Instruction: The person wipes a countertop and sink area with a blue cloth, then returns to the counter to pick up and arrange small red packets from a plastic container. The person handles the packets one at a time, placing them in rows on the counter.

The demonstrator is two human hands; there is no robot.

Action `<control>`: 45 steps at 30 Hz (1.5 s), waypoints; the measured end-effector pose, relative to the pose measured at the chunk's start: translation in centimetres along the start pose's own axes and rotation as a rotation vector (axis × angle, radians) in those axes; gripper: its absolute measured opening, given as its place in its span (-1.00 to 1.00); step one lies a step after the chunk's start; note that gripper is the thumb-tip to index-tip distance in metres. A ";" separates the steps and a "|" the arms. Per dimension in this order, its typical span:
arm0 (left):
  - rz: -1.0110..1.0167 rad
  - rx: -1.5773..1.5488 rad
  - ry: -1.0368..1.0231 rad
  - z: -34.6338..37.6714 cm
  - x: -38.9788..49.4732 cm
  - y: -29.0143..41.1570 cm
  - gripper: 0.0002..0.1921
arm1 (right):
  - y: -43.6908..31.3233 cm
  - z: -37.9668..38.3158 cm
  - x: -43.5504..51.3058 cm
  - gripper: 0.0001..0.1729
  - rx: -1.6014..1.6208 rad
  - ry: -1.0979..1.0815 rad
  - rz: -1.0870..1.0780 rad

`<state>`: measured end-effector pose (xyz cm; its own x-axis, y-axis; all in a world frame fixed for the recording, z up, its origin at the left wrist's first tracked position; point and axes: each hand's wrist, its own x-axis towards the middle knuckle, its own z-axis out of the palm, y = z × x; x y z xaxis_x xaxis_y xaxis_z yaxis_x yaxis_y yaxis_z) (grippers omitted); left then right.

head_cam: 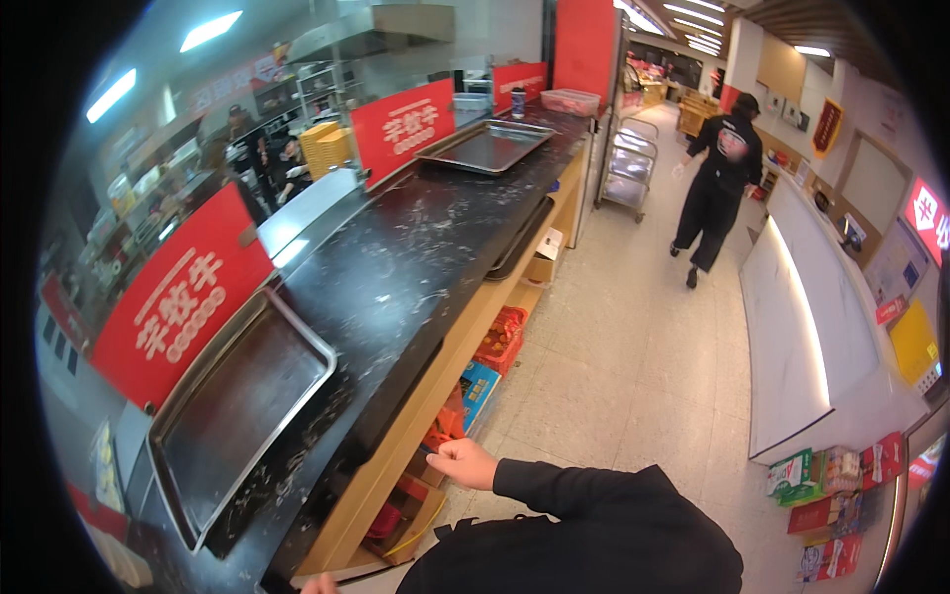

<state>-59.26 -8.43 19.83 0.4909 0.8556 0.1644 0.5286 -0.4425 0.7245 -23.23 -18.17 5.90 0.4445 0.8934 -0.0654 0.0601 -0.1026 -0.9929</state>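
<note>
My right hand (465, 463), in a black sleeve, is curled closed beside the wooden front of a counter, with nothing visible in it. Of my left hand (319, 584) only a small part shows at the bottom edge; its grip is hidden. On the dark marbled countertop (371, 275) lies an empty metal baking tray (245, 416), nearest to me at the left. A second metal tray (490, 146) rests farther along it. Red sign panels (185, 297) stand along the counter's far edge.
Shelves under the counter hold a red plastic basket (505, 338), a blue box (479, 390) and dark trays (519, 241). A wheeled metal rack (628, 171) stands past the counter's end. A person in black (724, 178) is in the aisle. A white counter (787, 319) borders the right.
</note>
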 end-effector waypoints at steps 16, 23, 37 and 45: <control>0.672 -0.108 -1.023 30.3 20.3 21.3 -0.62 | 4.9 -24.8 -8.9 -0.32 0.004 0.145 0.336; 0.707 -0.237 -1.101 44.0 28.5 25.2 -0.57 | 5.9 -34.5 -5.3 -0.39 0.093 0.383 0.543; 0.480 -0.175 -0.973 58.1 41.8 32.1 -0.54 | 4.5 -54.1 14.0 -0.34 -0.103 0.176 0.450; 0.277 -0.167 -0.965 71.4 46.6 39.0 -0.54 | 9.9 -72.1 19.9 -0.49 0.662 0.158 0.634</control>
<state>33.67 -4.99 7.94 0.9697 0.1135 -0.2162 0.2439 -0.4859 0.8393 50.61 -32.93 1.89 0.3397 0.6805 -0.6493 -0.7362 -0.2372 -0.6338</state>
